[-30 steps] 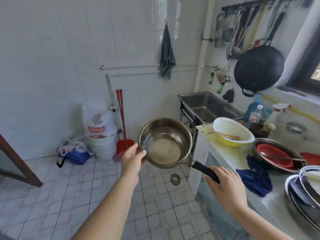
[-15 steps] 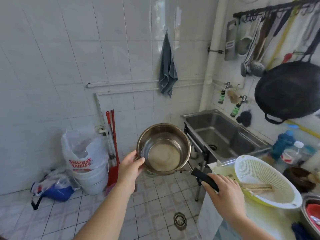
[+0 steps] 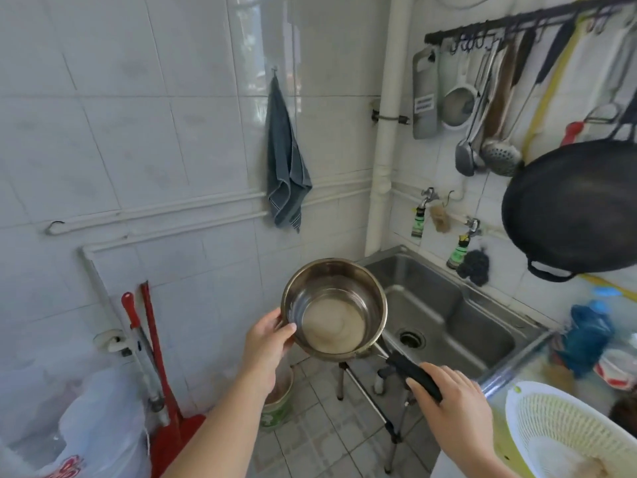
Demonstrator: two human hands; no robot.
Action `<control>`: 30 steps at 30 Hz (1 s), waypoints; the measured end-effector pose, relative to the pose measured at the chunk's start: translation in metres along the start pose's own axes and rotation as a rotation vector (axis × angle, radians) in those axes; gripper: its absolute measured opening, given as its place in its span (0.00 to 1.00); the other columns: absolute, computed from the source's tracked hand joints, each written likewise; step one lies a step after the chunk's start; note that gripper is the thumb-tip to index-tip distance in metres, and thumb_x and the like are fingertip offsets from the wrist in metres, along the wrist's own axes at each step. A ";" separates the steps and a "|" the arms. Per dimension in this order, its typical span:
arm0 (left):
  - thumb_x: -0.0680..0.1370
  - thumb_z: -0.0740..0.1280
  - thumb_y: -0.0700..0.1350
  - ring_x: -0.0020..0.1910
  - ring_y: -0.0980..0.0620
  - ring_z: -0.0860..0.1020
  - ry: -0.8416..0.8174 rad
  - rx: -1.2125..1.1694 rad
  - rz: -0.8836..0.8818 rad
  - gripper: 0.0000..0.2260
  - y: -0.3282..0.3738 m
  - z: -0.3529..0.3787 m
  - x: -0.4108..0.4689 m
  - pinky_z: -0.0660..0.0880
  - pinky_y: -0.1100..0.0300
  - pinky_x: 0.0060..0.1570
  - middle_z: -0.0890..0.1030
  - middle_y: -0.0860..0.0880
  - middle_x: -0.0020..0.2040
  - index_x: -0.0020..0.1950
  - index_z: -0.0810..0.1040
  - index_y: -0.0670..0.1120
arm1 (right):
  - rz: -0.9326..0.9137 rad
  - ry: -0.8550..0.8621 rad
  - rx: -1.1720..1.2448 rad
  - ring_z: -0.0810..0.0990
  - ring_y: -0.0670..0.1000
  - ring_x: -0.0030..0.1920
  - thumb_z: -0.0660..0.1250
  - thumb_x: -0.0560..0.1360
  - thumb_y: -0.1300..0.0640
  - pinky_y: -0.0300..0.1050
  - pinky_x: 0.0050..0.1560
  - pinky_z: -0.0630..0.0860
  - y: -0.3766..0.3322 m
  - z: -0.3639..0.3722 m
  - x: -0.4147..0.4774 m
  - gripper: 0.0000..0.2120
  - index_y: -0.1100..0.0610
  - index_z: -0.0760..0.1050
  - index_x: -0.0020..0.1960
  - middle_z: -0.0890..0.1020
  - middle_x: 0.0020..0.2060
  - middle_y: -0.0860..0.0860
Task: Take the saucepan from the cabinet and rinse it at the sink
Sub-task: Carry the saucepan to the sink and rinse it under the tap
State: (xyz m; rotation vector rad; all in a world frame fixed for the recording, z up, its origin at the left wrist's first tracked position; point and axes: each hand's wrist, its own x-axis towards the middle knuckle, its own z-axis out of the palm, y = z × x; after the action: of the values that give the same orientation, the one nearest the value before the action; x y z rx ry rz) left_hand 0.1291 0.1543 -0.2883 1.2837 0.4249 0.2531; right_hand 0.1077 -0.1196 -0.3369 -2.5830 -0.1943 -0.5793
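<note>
Both hands on the saucepan [image 3: 333, 308], held up just left of the sink [image 3: 444, 305].

Right hand [image 3: 451, 398] wrapped round the black handle [image 3: 415, 372], left hand [image 3: 267, 343] pinching the near rim, thumb over the edge. Pan's right rim overlapping the sink's left edge; open basin beyond, taps [image 3: 425, 198] above, colander [image 3: 568, 432] off right.

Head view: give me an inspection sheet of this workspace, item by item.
Surface: steel sink empty, drain visible.
Job's things: saucepan held in the air at the sink's near-left corner, opening tilted toward the camera, empty; no water seen running.
Clutter: white colander lower right; blue bag beside the sink.
Grippers: left hand grips the saucepan rim; right hand holds its black handle.
Cables: nothing seen.
Surroundings: towel on a wall hook; wok and utensils hang at right; two taps above the sink.
</note>
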 end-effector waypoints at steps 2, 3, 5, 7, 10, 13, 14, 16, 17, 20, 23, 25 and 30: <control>0.75 0.65 0.31 0.52 0.48 0.79 -0.052 0.032 -0.013 0.19 0.003 0.014 0.050 0.75 0.51 0.57 0.80 0.46 0.54 0.65 0.74 0.42 | 0.072 0.038 -0.013 0.81 0.51 0.36 0.74 0.67 0.50 0.43 0.37 0.69 -0.001 0.024 0.026 0.09 0.48 0.79 0.45 0.80 0.33 0.42; 0.75 0.65 0.31 0.53 0.47 0.79 -0.077 0.046 -0.027 0.19 0.004 0.021 0.074 0.75 0.51 0.58 0.81 0.46 0.55 0.65 0.74 0.42 | 0.112 0.060 -0.026 0.81 0.51 0.36 0.73 0.67 0.49 0.43 0.37 0.69 -0.002 0.035 0.036 0.08 0.48 0.79 0.45 0.80 0.33 0.42; 0.74 0.66 0.32 0.55 0.46 0.79 -0.141 0.074 -0.047 0.19 0.003 0.037 0.118 0.74 0.50 0.61 0.81 0.44 0.59 0.65 0.75 0.42 | 0.184 0.105 -0.042 0.80 0.51 0.35 0.67 0.67 0.45 0.43 0.36 0.69 -0.005 0.054 0.055 0.11 0.49 0.80 0.45 0.81 0.33 0.43; 0.74 0.68 0.34 0.54 0.48 0.80 -0.227 0.111 -0.061 0.15 -0.002 0.056 0.154 0.74 0.51 0.62 0.83 0.46 0.56 0.59 0.79 0.46 | 0.269 0.128 -0.041 0.80 0.51 0.33 0.65 0.67 0.43 0.43 0.35 0.71 -0.005 0.071 0.069 0.13 0.49 0.80 0.44 0.81 0.32 0.44; 0.74 0.70 0.45 0.55 0.49 0.79 -0.335 0.165 -0.118 0.03 -0.015 0.091 0.190 0.72 0.53 0.60 0.84 0.53 0.47 0.45 0.82 0.52 | 0.429 0.120 -0.032 0.80 0.52 0.34 0.72 0.67 0.49 0.45 0.34 0.72 -0.001 0.097 0.083 0.07 0.48 0.80 0.44 0.80 0.32 0.44; 0.72 0.69 0.57 0.57 0.50 0.74 -0.369 0.255 -0.307 0.12 -0.042 0.120 0.212 0.68 0.52 0.64 0.78 0.55 0.49 0.48 0.77 0.51 | 0.597 0.104 -0.007 0.81 0.52 0.42 0.72 0.69 0.48 0.47 0.40 0.73 0.004 0.120 0.099 0.06 0.45 0.79 0.46 0.80 0.35 0.43; 0.69 0.70 0.62 0.58 0.51 0.73 -0.381 0.286 -0.385 0.20 -0.054 0.128 0.216 0.68 0.52 0.66 0.78 0.54 0.52 0.53 0.76 0.50 | 0.644 0.093 0.005 0.80 0.51 0.44 0.70 0.70 0.47 0.48 0.42 0.73 0.006 0.129 0.105 0.06 0.45 0.79 0.46 0.80 0.36 0.43; 0.65 0.71 0.65 0.56 0.50 0.76 -0.439 0.348 -0.551 0.34 -0.079 0.141 0.221 0.71 0.53 0.62 0.78 0.49 0.57 0.65 0.73 0.48 | 0.733 0.115 0.039 0.79 0.52 0.45 0.69 0.70 0.47 0.49 0.44 0.74 0.011 0.148 0.115 0.07 0.47 0.79 0.47 0.79 0.37 0.44; 0.68 0.71 0.62 0.55 0.49 0.77 -0.490 0.346 -0.612 0.33 -0.089 0.148 0.220 0.72 0.54 0.59 0.78 0.46 0.57 0.67 0.71 0.45 | 0.773 0.144 0.047 0.80 0.53 0.44 0.70 0.70 0.48 0.49 0.44 0.74 0.014 0.158 0.120 0.08 0.49 0.79 0.47 0.80 0.37 0.45; 0.74 0.70 0.52 0.51 0.49 0.78 -0.561 0.386 -0.742 0.19 -0.124 0.176 0.221 0.74 0.57 0.56 0.79 0.44 0.51 0.60 0.76 0.43 | 0.912 0.225 0.061 0.81 0.56 0.45 0.72 0.69 0.51 0.49 0.43 0.74 0.023 0.187 0.138 0.08 0.52 0.80 0.47 0.83 0.39 0.49; 0.73 0.71 0.50 0.33 0.54 0.75 -0.624 0.420 -0.816 0.09 -0.142 0.201 0.225 0.71 0.63 0.36 0.78 0.49 0.37 0.43 0.78 0.45 | 1.008 0.260 0.077 0.82 0.58 0.46 0.73 0.67 0.52 0.50 0.43 0.73 0.029 0.208 0.157 0.10 0.52 0.81 0.48 0.84 0.40 0.52; 0.73 0.72 0.47 0.27 0.53 0.75 -0.640 0.398 -0.855 0.08 -0.159 0.221 0.241 0.70 0.62 0.32 0.78 0.49 0.31 0.38 0.78 0.43 | 1.043 0.277 0.096 0.82 0.58 0.46 0.73 0.67 0.53 0.50 0.43 0.73 0.038 0.225 0.171 0.11 0.52 0.80 0.48 0.84 0.40 0.53; 0.74 0.70 0.42 0.23 0.53 0.72 -0.730 0.465 -0.848 0.07 -0.186 0.250 0.278 0.68 0.67 0.24 0.74 0.47 0.27 0.37 0.78 0.42 | 1.067 0.305 0.048 0.83 0.59 0.42 0.72 0.66 0.52 0.52 0.37 0.74 0.058 0.262 0.200 0.12 0.53 0.81 0.48 0.84 0.37 0.53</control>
State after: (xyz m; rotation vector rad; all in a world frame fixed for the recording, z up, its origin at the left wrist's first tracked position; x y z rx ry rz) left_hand 0.4784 0.0015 -0.4580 1.4210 0.3624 -1.0531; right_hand 0.3975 -0.0370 -0.4828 -2.0844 1.1636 -0.5011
